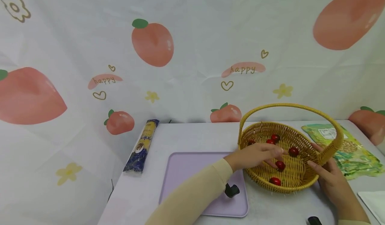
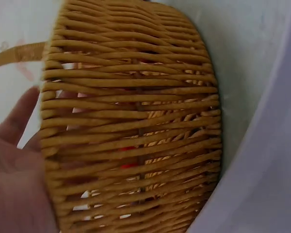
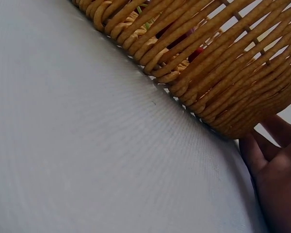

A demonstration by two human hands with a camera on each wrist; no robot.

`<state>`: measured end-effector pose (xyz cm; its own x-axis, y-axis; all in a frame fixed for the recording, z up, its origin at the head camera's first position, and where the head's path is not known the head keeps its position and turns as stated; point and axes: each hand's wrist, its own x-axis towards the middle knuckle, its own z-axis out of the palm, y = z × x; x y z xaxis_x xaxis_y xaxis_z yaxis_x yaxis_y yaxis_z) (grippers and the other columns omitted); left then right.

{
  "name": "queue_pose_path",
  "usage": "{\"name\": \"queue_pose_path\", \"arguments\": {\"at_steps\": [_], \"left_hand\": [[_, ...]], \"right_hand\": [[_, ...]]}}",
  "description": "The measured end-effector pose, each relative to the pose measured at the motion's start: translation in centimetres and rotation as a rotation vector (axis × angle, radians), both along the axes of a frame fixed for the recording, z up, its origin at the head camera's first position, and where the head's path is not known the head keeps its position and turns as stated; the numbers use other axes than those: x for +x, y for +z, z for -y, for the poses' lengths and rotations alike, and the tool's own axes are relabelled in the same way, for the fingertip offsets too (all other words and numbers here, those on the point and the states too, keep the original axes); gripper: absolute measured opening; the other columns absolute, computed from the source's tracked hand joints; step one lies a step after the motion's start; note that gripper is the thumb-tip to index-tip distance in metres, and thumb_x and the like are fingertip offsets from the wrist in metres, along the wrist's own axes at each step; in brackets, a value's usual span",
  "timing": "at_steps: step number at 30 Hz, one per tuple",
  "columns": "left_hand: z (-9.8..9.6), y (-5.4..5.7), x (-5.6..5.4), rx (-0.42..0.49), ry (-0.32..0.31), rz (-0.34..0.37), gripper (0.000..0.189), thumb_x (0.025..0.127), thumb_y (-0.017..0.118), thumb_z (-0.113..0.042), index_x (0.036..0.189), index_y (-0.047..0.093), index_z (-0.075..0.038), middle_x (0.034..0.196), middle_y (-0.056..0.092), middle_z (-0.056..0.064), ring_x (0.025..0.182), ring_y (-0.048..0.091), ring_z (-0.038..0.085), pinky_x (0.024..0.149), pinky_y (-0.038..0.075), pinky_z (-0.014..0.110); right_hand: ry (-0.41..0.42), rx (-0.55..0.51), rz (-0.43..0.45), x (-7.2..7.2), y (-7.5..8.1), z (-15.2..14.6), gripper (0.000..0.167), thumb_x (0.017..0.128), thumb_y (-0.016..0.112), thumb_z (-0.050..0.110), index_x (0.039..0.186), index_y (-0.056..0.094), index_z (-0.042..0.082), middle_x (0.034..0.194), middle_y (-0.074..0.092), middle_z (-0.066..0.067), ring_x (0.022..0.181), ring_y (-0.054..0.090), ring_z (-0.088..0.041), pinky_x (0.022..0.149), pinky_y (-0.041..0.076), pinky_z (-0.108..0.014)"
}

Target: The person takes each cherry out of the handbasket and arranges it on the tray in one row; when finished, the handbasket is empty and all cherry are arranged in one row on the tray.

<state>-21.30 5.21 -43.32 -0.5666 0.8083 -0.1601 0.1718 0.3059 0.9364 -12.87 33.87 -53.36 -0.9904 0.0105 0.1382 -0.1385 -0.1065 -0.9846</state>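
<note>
A round yellow wicker basket [image 1: 261, 181] with a tall arched handle holds several small, shiny red fruits [image 1: 293, 151]. My left hand [image 1: 258, 154] reaches over the near-left rim into it. Its fingers are extended and loosely spread, close over a red fruit [image 1: 280, 165] near the middle. In the left wrist view the wicker wall [image 2: 131, 116] covers part of that hand [image 2: 14, 170]. At the basket's right side, my right hand [image 1: 332, 181] grips the rim by the handle's base, thumb on the inner side. The right wrist view shows its fingers [image 3: 276, 133] against the wicker wall.
A pale purple tray [image 1: 195, 159] lies left of the basket, partly under my left sleeve. Farther left is a long blue and yellow packet [image 1: 141, 146]. A green and yellow bag [image 1: 346, 149] lies behind the right hand. A white sheet [image 1: 374, 201] is at the right edge.
</note>
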Motion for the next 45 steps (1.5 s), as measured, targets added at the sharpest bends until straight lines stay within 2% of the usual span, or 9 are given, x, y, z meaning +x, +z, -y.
{"name": "queue_pose_path", "arguments": {"at_steps": [3,6,12,19,25,32,38,42,45], "left_hand": [[-0.9,0.0,0.2,-0.117,-0.044,-0.006,0.034,0.113,0.062,-0.036,0.145,0.072,-0.027,0.12,0.071,-0.018,0.097,0.072,0.003,0.088,0.054,0.024],[-1.6,-0.2,0.2,-0.217,-0.103,-0.054,0.031,0.109,0.07,-0.026,0.14,0.075,-0.027,0.112,0.072,-0.02,0.098,0.068,-0.002,0.086,0.05,0.018],[-2.6,-0.6,0.0,-0.364,-0.207,-0.134,0.031,0.103,0.076,-0.015,0.133,0.079,-0.024,0.106,0.072,-0.021,0.1,0.062,-0.009,0.086,0.045,0.01],[-3.6,-1.4,0.3,-0.479,-0.313,-0.275,0.021,0.103,0.077,-0.013,0.12,0.083,-0.023,0.098,0.07,-0.022,0.094,0.06,-0.011,0.084,0.044,0.008],[-3.8,-1.8,0.3,-0.46,-0.317,-0.326,0.017,0.102,0.078,-0.011,0.115,0.082,-0.022,0.099,0.069,-0.021,0.094,0.059,-0.01,0.083,0.043,0.008],[-3.4,-1.2,0.3,-0.389,-0.222,-0.364,0.017,0.1,0.082,-0.017,0.116,0.08,-0.024,0.102,0.065,-0.025,0.097,0.056,-0.01,0.083,0.042,0.008],[-2.7,-0.9,0.6,-0.235,-0.164,-0.35,0.019,0.102,0.082,-0.017,0.12,0.079,-0.021,0.104,0.064,-0.025,0.096,0.057,-0.011,0.085,0.045,0.008],[-1.9,-0.6,1.0,-0.116,-0.101,-0.289,0.022,0.099,0.084,-0.014,0.12,0.08,-0.017,0.105,0.066,-0.023,0.094,0.061,-0.012,0.085,0.048,0.009],[-1.2,-0.1,1.4,-0.065,-0.063,-0.321,0.024,0.099,0.085,-0.014,0.123,0.081,-0.017,0.109,0.067,-0.024,0.092,0.061,-0.013,0.084,0.05,0.01]], "right_hand": [[-0.003,0.0,0.001,0.1,0.0,0.0,0.069,0.115,0.046,0.003,0.176,0.024,0.028,0.173,0.018,0.001,0.153,0.021,-0.012,0.115,0.018,-0.015],[0.001,-0.003,0.008,0.0,0.0,-0.1,0.069,0.116,0.046,0.004,0.176,0.024,0.029,0.173,0.018,0.001,0.153,0.02,-0.012,0.116,0.015,-0.016],[0.009,-0.016,0.001,-0.1,0.0,-0.1,0.068,0.116,0.044,0.004,0.176,0.024,0.028,0.174,0.016,0.002,0.154,0.018,-0.012,0.119,0.011,-0.018],[-0.003,0.008,0.002,-0.1,-0.1,0.0,0.069,0.115,0.046,0.003,0.176,0.023,0.029,0.173,0.018,0.001,0.154,0.02,-0.012,0.115,0.018,-0.015],[-0.001,0.004,-0.007,-0.1,0.0,0.1,0.07,0.115,0.046,0.003,0.176,0.023,0.029,0.175,0.016,0.002,0.155,0.016,-0.012,0.116,0.012,-0.016],[0.002,0.0,0.003,0.0,0.3,0.0,0.069,0.116,0.045,0.004,0.176,0.023,0.03,0.176,0.013,0.003,0.157,0.012,-0.013,0.118,0.006,-0.019],[-0.002,0.009,0.016,0.1,0.3,0.1,0.069,0.116,0.045,0.005,0.176,0.022,0.032,0.176,0.011,0.004,0.158,0.008,-0.013,0.119,0.003,-0.02],[-0.001,0.008,0.011,0.1,0.4,0.1,0.069,0.116,0.045,0.005,0.176,0.022,0.031,0.176,0.011,0.004,0.157,0.009,-0.013,0.118,0.005,-0.019],[0.003,0.008,0.004,0.2,0.5,0.1,0.069,0.116,0.045,0.005,0.176,0.022,0.03,0.176,0.012,0.003,0.157,0.011,-0.013,0.117,0.009,-0.017]]}}
